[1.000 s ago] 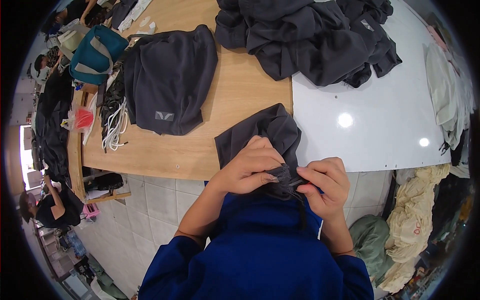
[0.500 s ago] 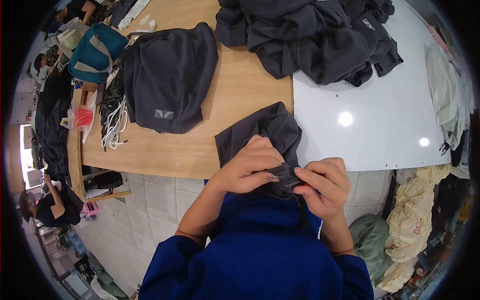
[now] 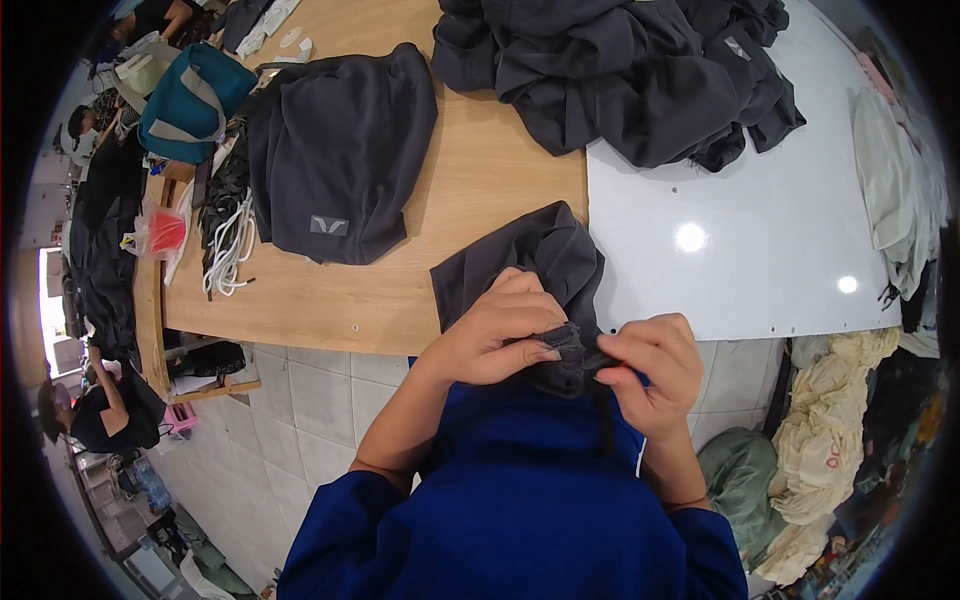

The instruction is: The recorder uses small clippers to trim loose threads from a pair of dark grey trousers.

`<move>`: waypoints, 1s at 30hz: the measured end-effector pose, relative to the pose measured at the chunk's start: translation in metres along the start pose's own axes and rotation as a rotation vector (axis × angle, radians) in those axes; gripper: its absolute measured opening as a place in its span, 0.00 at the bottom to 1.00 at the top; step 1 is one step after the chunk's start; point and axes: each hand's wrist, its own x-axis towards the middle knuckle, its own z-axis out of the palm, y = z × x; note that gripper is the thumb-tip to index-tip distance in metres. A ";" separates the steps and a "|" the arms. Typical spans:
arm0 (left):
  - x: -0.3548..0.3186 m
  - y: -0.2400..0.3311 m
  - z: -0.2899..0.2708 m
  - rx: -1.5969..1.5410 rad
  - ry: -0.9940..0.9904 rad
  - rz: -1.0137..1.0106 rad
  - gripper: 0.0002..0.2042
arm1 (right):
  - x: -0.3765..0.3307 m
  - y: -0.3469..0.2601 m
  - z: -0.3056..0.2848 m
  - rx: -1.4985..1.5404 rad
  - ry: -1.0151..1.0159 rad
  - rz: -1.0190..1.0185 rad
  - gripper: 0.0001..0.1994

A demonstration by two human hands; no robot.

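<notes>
A dark grey garment [image 3: 545, 235] lies bunched over the table's front edge, its near end raised in front of me. My left hand [image 3: 507, 330] is closed on that end, thumb pressed against a gathered, frayed-looking edge. At the right side of this edge, my right hand [image 3: 652, 365] holds the cloth in a loose pinch of thumb and bent forefinger. What lies between those fingertips is too small to make out. Below the hands a dark cord [image 3: 605, 425] dangles against my blue top.
Another dark garment [image 3: 340, 160] with a small grey patch lies on the wooden table [image 3: 480, 170]. Beyond are a heap of dark garments [image 3: 620, 80], white cords [image 3: 230, 250] and a teal bag [image 3: 190, 105]. A white board [image 3: 740, 250] adjoins on the right; cream cloth [image 3: 830, 440] is piled beside it.
My right hand has shifted slightly to the right, its fingertips now at the cloth's edge. The gathered end has turned a little in my left hand, which stays in place.
</notes>
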 end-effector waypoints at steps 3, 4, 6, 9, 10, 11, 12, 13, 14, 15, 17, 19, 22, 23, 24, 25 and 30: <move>-0.001 0.000 0.001 0.002 0.033 -0.025 0.08 | -0.002 -0.006 -0.001 0.214 0.034 0.218 0.14; -0.001 0.000 0.001 0.003 0.034 -0.024 0.08 | -0.002 -0.005 -0.001 0.214 0.034 0.217 0.14; -0.002 0.000 0.001 0.011 0.041 -0.057 0.08 | -0.002 -0.005 -0.001 0.277 -0.020 0.192 0.15; -0.002 0.000 0.001 0.006 0.056 -0.051 0.09 | -0.004 -0.002 0.003 0.140 -0.016 0.131 0.15; -0.002 0.001 0.001 0.006 0.055 -0.051 0.09 | -0.005 -0.002 0.002 0.141 -0.016 0.131 0.15; -0.002 0.001 0.001 0.003 0.057 -0.055 0.09 | -0.005 0.000 0.001 0.081 -0.021 0.103 0.15; -0.002 0.001 0.001 -0.001 0.058 -0.060 0.09 | -0.004 0.000 0.000 0.020 -0.025 0.074 0.16; -0.002 0.001 0.001 -0.001 0.058 -0.060 0.09 | -0.004 0.000 0.001 0.021 -0.025 0.074 0.16; -0.002 0.001 0.001 0.001 0.053 -0.064 0.09 | -0.003 0.000 0.000 0.016 -0.034 0.058 0.16; -0.002 0.001 0.001 0.003 0.047 -0.068 0.09 | -0.003 0.000 0.000 0.011 -0.042 0.041 0.16; -0.002 0.000 0.001 -0.006 0.049 -0.065 0.08 | -0.002 0.000 0.001 0.009 -0.040 0.034 0.16; -0.002 0.000 0.002 -0.014 0.051 -0.064 0.08 | -0.002 -0.001 0.002 0.007 -0.039 0.027 0.17; -0.001 -0.001 0.001 -0.011 0.034 -0.048 0.08 | 0.001 -0.002 0.002 0.006 -0.045 0.027 0.16; -0.001 -0.001 0.001 -0.002 0.028 -0.048 0.08 | 0.001 -0.001 0.002 -0.003 -0.047 0.017 0.16; -0.001 -0.001 0.002 0.007 0.022 -0.048 0.08 | 0.001 -0.001 0.002 -0.013 -0.049 0.008 0.16; -0.001 -0.001 0.002 0.007 0.021 -0.049 0.08 | 0.001 -0.001 0.002 -0.013 -0.048 0.009 0.16; 0.001 0.000 0.001 0.001 0.025 -0.057 0.08 | 0.004 -0.001 0.001 -0.118 -0.018 -0.068 0.15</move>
